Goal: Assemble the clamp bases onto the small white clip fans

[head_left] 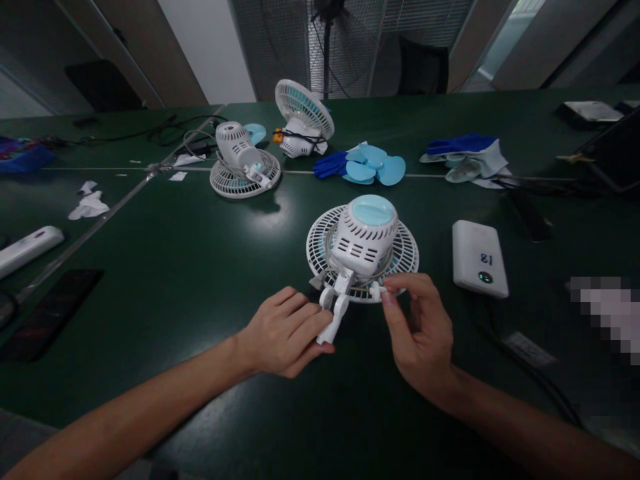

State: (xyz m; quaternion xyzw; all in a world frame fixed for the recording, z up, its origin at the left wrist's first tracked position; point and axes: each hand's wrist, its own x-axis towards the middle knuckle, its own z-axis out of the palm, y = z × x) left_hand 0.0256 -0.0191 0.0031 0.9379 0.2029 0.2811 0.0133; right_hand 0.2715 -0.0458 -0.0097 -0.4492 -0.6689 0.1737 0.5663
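Note:
A small white fan with a light blue back cap rests grille-down on the dark green table, its motor housing facing up. From its near side a white clip bracket sticks out toward me. My left hand is closed around the end of that bracket. Between the thumb and forefinger of my right hand is a small white screw knob, close to the grille's near rim. The tip of the knob points toward the bracket, and a thin metal shaft seems to show there.
Two more white fans, one grille-down and one tilted, stand farther back. Near them lie blue fan blades and blue gloves. A white power bank lies at right, a dark phone at left.

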